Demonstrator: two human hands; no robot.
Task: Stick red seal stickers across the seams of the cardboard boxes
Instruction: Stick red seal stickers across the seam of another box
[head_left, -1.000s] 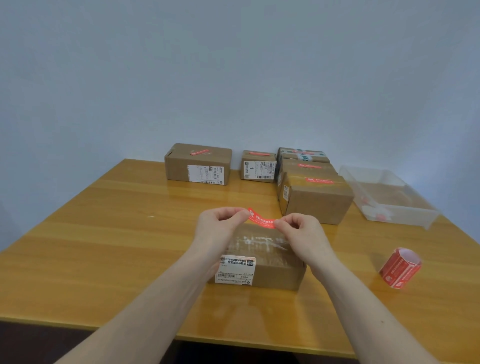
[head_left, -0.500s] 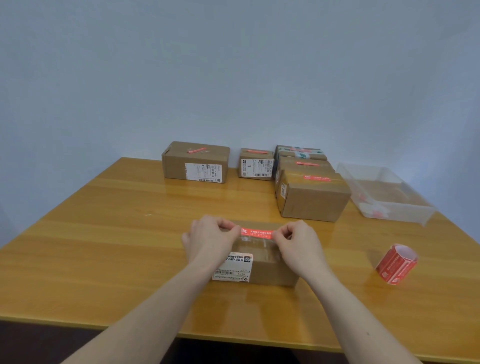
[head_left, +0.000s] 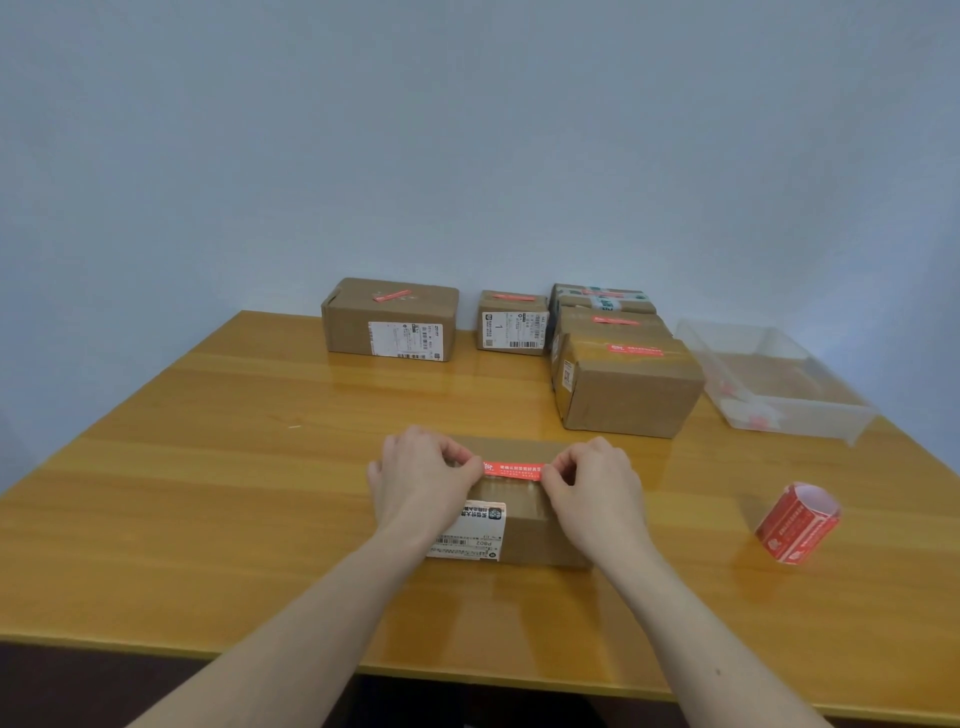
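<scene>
Left hand (head_left: 423, 480) pinches the left end of the red seal sticker (head_left: 514, 468), right hand (head_left: 589, 486) pinches the right end. Both grips closed on the sticker, fingers curled, strip stretched flat between them.

Sticker sits across the top of the near cardboard box (head_left: 524, 525), mid-table, toward the box's far top edge. Can't tell from here whether it's fully bonded or just laid on; the seam itself is hidden under glossy tape and my hands.

Handling, my read:
- Sticker: thin, floppy, near weightless, adhesive underside. Will curl and stick to itself or to fingers if tension drops. Hold by the extreme ends only, keep it taut, lower it flat, then rub from the centre outward.
- Taped box top looks slick, so the bond may need firm pressure. Repositioning probably tears or creases the strip, so one shot.
- Box: small, stiff corrugated card, likely light. It may slide on the glossy table (head_left: 218, 467) when pressed sideways, so press straight down. To move it, take it by the two short sides.

Sticker roll (head_left: 797, 522) lies on its side to my right, well apart from the box. Five boxes at the back already carry red seals, e.g. the back left box (head_left: 389, 322). Clear plastic bin (head_left: 769, 384) at far right.
</scene>
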